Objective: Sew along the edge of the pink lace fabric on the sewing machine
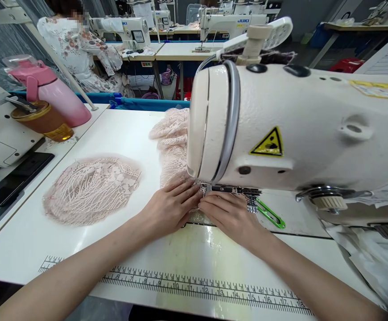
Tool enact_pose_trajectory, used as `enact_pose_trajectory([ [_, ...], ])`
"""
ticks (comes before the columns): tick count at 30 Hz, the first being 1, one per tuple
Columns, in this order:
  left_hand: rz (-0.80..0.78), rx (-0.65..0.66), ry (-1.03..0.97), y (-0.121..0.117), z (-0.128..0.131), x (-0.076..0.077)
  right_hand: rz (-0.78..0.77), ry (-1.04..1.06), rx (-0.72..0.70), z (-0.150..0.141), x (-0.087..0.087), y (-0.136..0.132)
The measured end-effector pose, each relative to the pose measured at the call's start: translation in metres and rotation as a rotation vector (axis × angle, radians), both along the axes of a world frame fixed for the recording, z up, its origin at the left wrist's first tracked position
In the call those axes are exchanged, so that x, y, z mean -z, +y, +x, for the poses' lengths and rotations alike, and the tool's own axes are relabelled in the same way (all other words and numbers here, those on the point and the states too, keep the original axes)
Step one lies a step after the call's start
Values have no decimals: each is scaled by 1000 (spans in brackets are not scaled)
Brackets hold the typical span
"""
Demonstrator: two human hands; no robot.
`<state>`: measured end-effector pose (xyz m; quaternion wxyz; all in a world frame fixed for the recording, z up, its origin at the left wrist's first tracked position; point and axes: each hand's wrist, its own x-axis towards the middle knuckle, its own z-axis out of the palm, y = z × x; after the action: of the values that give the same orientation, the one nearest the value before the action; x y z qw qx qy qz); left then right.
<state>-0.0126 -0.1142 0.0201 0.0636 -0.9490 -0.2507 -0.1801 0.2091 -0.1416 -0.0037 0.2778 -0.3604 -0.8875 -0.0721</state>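
Pale pink lace fabric (175,151) lies bunched beside the head of a white sewing machine (301,120) and runs to the needle area. My left hand (170,207) rests flat on the lace, fingers stretched toward the presser foot (209,188). From the other side my right hand (232,216) lies by the foot, its fingers extended over the lace edge and its thumb hidden. The fingertips of both hands nearly meet in front of the foot. Right beside my right hand are green thread snips (270,214). A second pink lace piece (92,189) lies folded on the table to the left.
A printed ruler (194,287) runs along the table's front edge. At left stand a pink bottle (55,93), an amber cup (43,120) and a dark phone (16,178). White cloth (371,258) hangs at the right. Another person (80,53) sits beyond, near more sewing machines.
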Motion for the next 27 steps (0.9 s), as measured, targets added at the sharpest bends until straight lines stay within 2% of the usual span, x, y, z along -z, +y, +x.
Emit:
enact_pose_trajectory([
  [7, -23, -8, -9, -1, 0, 2, -43, -5, -22, 0, 0, 2],
  [19, 46, -51, 28, -4, 6, 3, -27, -58, -25, 1, -8, 3],
  [27, 44, -65, 11, -7, 11, -1, 109, -85, 182, 6, -4, 0],
])
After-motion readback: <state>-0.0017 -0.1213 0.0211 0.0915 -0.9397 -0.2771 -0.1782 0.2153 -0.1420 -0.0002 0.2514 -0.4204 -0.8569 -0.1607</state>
